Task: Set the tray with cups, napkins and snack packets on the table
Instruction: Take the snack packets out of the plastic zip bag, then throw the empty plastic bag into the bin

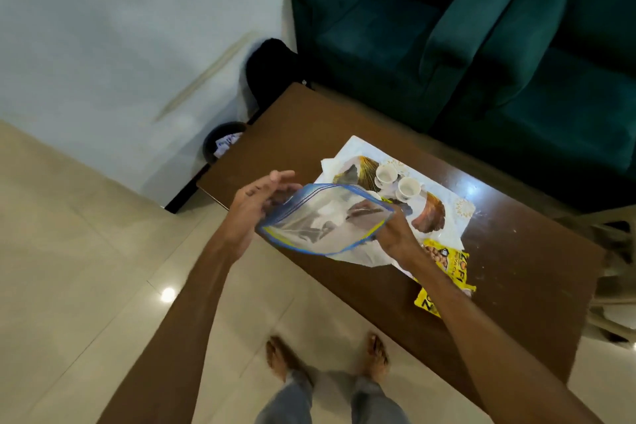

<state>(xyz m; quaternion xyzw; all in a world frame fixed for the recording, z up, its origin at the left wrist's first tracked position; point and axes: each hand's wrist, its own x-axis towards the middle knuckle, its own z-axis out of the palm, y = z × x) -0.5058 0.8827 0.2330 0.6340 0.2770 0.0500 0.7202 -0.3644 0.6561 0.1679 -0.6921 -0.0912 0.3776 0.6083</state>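
Note:
A clear zip bag (323, 217) with a blue and yellow rim hangs in the air over the near edge of the brown table (526, 272). My right hand (395, 234) pinches its right corner. My left hand (256, 208) is at its left end, fingers spread, touching the rim. Behind the bag lies a white patterned tray (461, 210) with two white cups (385, 175) (409, 189) standing on it and a white napkin (332, 165) at its far left. Two yellow snack packets (447, 262) (428, 301) lie at the tray's near end, partly under my right forearm.
A green sofa (447, 27) stands behind the table. A black bag (268, 69) and a dark bin (223, 144) with paper sit at the table's far left by the wall. My bare feet (327, 358) stand on pale floor tiles in front of the table.

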